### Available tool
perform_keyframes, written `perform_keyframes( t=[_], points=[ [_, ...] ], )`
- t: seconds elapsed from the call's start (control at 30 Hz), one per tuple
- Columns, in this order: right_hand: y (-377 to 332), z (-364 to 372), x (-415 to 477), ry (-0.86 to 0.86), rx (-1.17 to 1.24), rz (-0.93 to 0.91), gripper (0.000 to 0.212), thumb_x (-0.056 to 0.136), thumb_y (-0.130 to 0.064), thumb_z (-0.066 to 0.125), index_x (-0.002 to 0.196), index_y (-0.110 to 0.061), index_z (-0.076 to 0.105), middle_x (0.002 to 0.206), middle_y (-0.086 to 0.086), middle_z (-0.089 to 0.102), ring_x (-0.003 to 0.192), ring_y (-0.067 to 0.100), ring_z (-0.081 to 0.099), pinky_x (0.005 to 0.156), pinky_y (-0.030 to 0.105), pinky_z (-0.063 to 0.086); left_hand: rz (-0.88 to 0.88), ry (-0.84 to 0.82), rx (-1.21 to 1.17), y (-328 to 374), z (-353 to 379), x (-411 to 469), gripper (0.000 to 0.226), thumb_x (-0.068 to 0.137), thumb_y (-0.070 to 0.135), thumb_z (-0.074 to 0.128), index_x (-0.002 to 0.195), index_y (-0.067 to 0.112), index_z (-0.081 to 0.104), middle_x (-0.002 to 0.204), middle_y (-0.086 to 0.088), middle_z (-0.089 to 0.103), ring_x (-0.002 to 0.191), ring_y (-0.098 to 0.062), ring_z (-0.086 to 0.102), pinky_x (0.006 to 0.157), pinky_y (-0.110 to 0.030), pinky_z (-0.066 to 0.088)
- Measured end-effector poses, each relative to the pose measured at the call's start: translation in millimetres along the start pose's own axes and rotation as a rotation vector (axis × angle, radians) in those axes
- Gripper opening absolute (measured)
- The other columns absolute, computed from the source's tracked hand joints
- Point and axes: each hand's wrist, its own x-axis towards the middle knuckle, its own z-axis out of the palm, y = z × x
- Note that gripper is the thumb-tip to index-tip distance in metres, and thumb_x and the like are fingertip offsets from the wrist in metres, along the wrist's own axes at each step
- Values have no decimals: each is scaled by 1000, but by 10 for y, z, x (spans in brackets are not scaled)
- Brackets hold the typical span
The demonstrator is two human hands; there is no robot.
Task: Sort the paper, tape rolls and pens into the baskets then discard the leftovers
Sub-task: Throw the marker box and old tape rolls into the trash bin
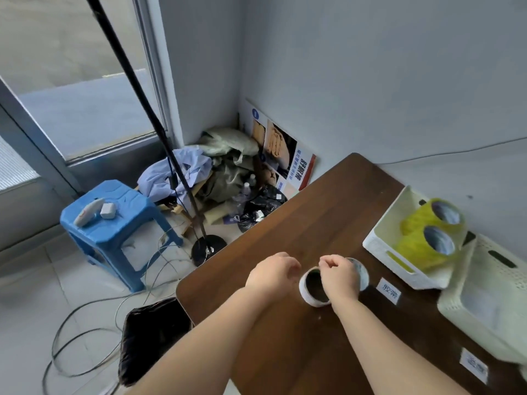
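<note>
On the brown table [328, 212] a white tape roll [309, 292] stands tilted in front of me. My right hand [339, 276] lies over it, fingers curled round its upper rim. My left hand [272, 273] hovers just left of the roll, fingers curled, with nothing seen in it. Two yellow tape rolls [427, 232] lie in the white basket [382, 223] at the right. A second cream basket [470, 306] with paper inside sits nearer me. No pens are in view.
White labels [387, 290] lie on the table before each basket. A dark bin [151, 334] stands on the floor at the table's left corner. Beyond are a blue stool [114, 226], a black stand pole [171, 166], loose cables and a junk pile in the corner.
</note>
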Motion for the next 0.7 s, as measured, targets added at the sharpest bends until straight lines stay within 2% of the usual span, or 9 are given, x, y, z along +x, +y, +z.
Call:
perform_keyframes(
  t=[0.13, 0.2, 0.3, 0.57, 0.63, 0.7],
  points=[
    [321, -176, 142, -19, -53, 99, 29, 95, -16, 52, 121, -17, 66, 126, 4, 64, 113, 25, 58, 88, 32, 47, 129, -195, 157, 252, 285, 138, 37, 92, 9, 49, 126, 15, 60, 134, -1, 55, 121, -22, 52, 98, -38, 45],
    [438, -204, 181, -72, -78, 113, 34, 95, -15, 50, 127, -16, 62, 130, 4, 61, 118, 26, 56, 94, 34, 45, 121, -254, 228, 314, 413, 180, 35, 93, 8, 46, 125, 10, 60, 133, -6, 55, 122, -25, 51, 101, -40, 43],
    [537, -192, 210, -132, -66, 133, 34, 95, -14, 50, 128, -14, 61, 130, 5, 62, 118, 26, 56, 95, 37, 48, 86, -309, 324, 305, 527, 210, 37, 93, 7, 47, 127, 11, 58, 131, -7, 55, 121, -26, 53, 101, -41, 44],
    [524, -103, 200, -163, -114, 25, 22, 90, -16, 61, 108, -13, 73, 113, 2, 70, 105, 20, 63, 89, 33, 52, 4, -302, 492, 74, 470, 147, 26, 90, 7, 52, 112, 11, 65, 117, -8, 55, 100, -29, 60, 82, -37, 52],
    [434, -38, 148, -175, -113, -18, 20, 89, -17, 63, 106, -13, 74, 111, 2, 71, 103, 19, 64, 89, 33, 53, -28, -257, 489, -17, 393, 89, 22, 90, 6, 52, 108, 11, 64, 115, -7, 51, 94, -29, 59, 76, -37, 52],
    [307, 41, 77, -176, -101, -55, 20, 90, -18, 63, 107, -14, 74, 110, 2, 71, 100, 18, 64, 86, 32, 52, -64, -158, 434, -122, 276, 25, 18, 91, 10, 51, 106, 13, 62, 114, -5, 49, 92, -26, 58, 78, -38, 52]
  ],
)
